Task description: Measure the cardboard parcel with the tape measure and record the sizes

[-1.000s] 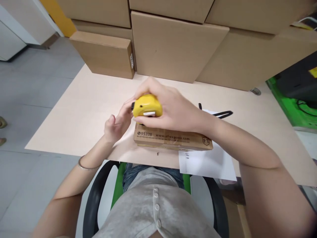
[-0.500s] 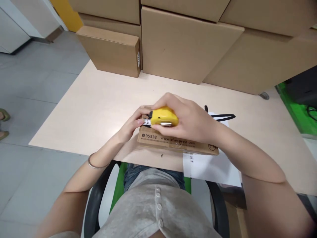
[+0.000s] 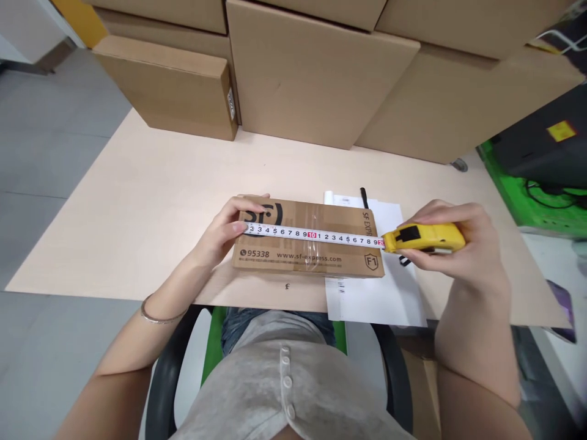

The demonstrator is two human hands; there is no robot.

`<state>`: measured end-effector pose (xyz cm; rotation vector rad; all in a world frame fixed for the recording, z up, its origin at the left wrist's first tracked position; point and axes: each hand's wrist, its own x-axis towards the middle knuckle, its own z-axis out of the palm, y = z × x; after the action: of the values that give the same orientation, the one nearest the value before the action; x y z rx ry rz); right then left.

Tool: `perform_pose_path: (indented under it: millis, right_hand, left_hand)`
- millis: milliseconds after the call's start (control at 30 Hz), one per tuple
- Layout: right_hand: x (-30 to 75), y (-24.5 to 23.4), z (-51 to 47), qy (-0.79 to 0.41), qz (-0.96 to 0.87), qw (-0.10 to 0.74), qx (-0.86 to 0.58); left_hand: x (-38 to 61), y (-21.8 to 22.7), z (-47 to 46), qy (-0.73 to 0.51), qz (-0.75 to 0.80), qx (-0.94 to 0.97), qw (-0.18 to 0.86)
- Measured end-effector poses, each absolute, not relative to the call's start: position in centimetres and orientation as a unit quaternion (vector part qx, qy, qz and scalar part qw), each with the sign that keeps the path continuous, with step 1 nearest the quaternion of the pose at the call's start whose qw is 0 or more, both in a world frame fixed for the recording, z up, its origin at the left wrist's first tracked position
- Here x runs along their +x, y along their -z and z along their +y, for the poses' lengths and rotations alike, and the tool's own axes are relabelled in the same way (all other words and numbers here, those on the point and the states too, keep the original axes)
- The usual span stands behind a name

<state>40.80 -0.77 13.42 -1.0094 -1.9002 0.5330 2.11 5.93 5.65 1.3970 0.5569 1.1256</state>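
Large brown cartons (image 3: 321, 85) stood stacked along the far edge of the desk (image 3: 151, 201). Near its front edge a flat cardboard parcel (image 3: 330, 217) lay partly over a white sheet of paper (image 3: 380, 299). The left hand (image 3: 220, 235) pinched the end of the tape blade (image 3: 316, 234) down at the parcel's left edge. The right hand (image 3: 463, 256) gripped the yellow tape measure case (image 3: 426, 237) just past the right edge. The blade lay across the whole length of the top, so that span looked covered, while the shorter side and the thickness had no tape on them
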Motion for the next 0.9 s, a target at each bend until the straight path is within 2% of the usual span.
perform_pose_path:
  millis: [300,567,633,733,833,900]
  right_hand:
    - [40.4,-12.3,0.3,-0.202,-0.767,0.476,-0.38]
    - [38.7,-15.4,1.6,-0.2,-0.799,0.44,-0.358]
    - [36.1,-16.2,2.8,-0.19,-0.816,0.406,-0.365]
    - [31.3,-16.8,4.4,-0.232,-0.862,0.303,-0.333]
    - [27.4,-17.2,5.4,-0.236,-0.89,0.264,-0.288]
    - [26.2,-17.5,5.5,-0.245,-0.895,0.257,-0.27]
  left_hand:
    - [2.6,-5.8,6.1,-0.509,0.224,0.593,0.582]
    - [2.3,-5.7,5.9,-0.514,0.256,0.601,0.555]
    - [2.2,-5.5,6.0,-0.516,0.257,0.608,0.547]
    - [2.0,-5.2,6.4,-0.512,0.26,0.629,0.524]
    - [1.4,-4.7,6.6,-0.512,0.222,0.681,0.474]
    - [0.6,-4.6,6.6,-0.517,0.192,0.728,0.407]
